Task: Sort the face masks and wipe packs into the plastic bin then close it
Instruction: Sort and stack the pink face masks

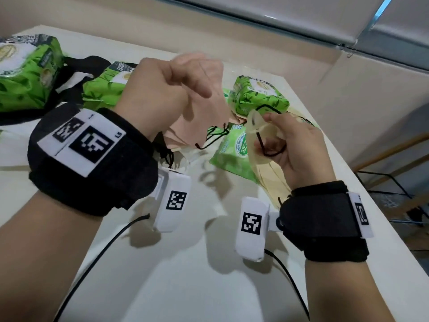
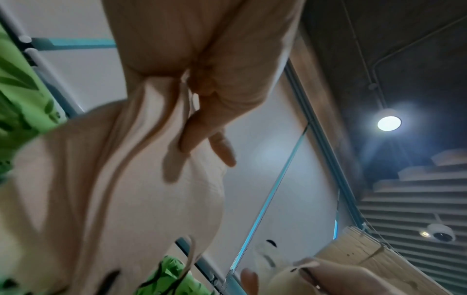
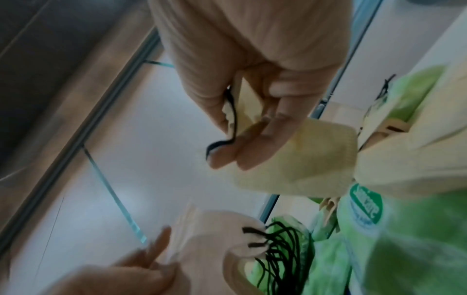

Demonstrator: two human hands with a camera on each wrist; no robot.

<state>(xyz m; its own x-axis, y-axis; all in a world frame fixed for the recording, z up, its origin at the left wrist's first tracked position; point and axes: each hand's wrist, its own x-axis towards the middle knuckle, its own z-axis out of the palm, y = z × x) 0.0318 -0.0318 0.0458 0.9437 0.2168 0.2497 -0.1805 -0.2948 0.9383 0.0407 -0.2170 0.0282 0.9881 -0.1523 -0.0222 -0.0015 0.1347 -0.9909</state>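
Above the white table (image 1: 185, 275) my left hand (image 1: 192, 89) grips a bunch of peach face masks (image 1: 199, 117) with black ear loops; in the left wrist view the fingers (image 2: 187, 139) curl round the peach fabric (image 2: 126, 179). To its right, my right hand (image 1: 267, 133) pinches a stack of cream face masks (image 1: 262, 163) by a black ear loop, and the right wrist view shows the fingertips (image 3: 237, 157) on the cream mask (image 3: 290, 155). Green wipe packs lie at the far left (image 1: 27, 73), centre (image 1: 104, 89) and right (image 1: 260, 94), with a flat pack (image 1: 232, 149) under the hands. No plastic bin is in view.
Black masks or fabric (image 1: 76, 73) lie between the left wipe packs. More peach masks (image 1: 176, 140) rest on the table below my left hand. The table's right edge (image 1: 371, 205) drops to a floor with a metal frame. A wall stands behind.
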